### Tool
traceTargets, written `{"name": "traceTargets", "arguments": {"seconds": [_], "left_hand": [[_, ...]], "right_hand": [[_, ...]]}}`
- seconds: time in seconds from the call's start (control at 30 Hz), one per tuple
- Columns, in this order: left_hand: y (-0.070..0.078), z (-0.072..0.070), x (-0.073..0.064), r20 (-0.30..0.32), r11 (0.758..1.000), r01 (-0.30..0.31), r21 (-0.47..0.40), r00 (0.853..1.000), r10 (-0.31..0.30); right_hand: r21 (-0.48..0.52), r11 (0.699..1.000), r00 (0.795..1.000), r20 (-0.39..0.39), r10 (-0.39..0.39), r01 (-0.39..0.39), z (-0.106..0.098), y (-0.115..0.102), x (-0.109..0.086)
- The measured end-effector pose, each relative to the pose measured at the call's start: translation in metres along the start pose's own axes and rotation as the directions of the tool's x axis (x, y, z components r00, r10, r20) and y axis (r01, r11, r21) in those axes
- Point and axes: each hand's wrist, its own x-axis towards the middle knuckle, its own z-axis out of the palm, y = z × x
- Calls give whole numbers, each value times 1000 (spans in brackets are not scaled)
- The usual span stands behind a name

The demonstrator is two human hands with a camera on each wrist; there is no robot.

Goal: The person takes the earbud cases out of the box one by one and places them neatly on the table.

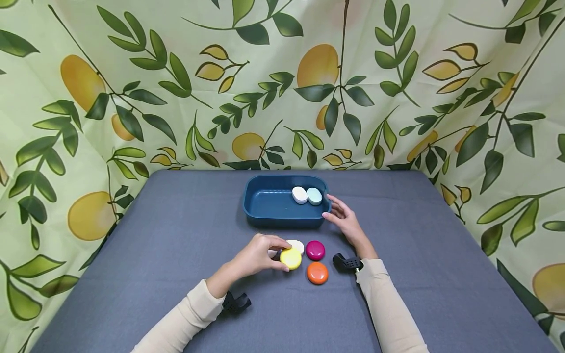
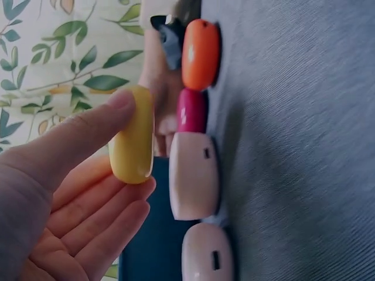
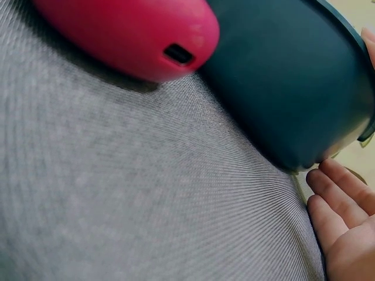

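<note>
My left hand (image 1: 260, 253) pinches a yellow pebble-shaped piece (image 1: 291, 259) between thumb and fingers, raised off the cloth in the left wrist view. Close behind it are two whitish pieces, one (image 2: 194, 175) with a small dark slot in its side and another (image 2: 205, 257) below it in that view. A magenta piece (image 1: 315, 250) and an orange piece (image 1: 317, 273) lie just to the right. My right hand (image 1: 346, 221) is at the right end of a dark blue bin (image 1: 269, 198), fingers fairly straight against its end and thumb at the near corner.
Inside the bin, toward its right end, sit a white piece (image 1: 299, 195) and a pale mint piece (image 1: 314, 196). Grey-blue cloth (image 1: 176, 235) covers the table. A leaf-and-fruit patterned curtain (image 1: 273, 98) surrounds its back and sides. Each wrist wears a black strap mount (image 1: 346, 263).
</note>
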Motion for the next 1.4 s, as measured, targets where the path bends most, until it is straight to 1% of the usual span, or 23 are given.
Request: {"name": "traceTargets", "arguments": {"seconds": [0.17,0.3,0.43,0.63,0.77,0.87,1.07,1.27,1.4], "left_hand": [[-1,7,-4,25,995,-78,62,997,77],[-1,10,-5,40,987,-109,116,994,105],[-1,12,-6,55,984,-110,142,993,103],[0,17,-7,86,990,-71,122,995,60],[0,22,-8,88,986,-85,143,993,73],[-1,26,-8,81,981,-102,164,993,89],[-1,28,-8,75,977,-98,190,993,85],[1,27,-8,77,978,-71,198,995,57],[2,27,-7,80,974,-74,216,995,57]], "right_hand": [[-4,1000,1000,-3,3,-3,0,-2,0],[8,1000,1000,7,7,-7,1,-5,-1],[9,1000,1000,7,3,-3,1,-5,-2],[-17,1000,1000,-4,-10,10,0,-2,-1],[-15,1000,1000,-5,-18,18,1,-1,-1],[-6,1000,1000,-1,-19,19,2,-7,-4],[-40,999,1000,15,-14,15,5,-26,-16],[-34,999,1000,15,-7,8,5,-29,-18],[-30,1000,1000,15,-6,6,5,-28,-17]]}}
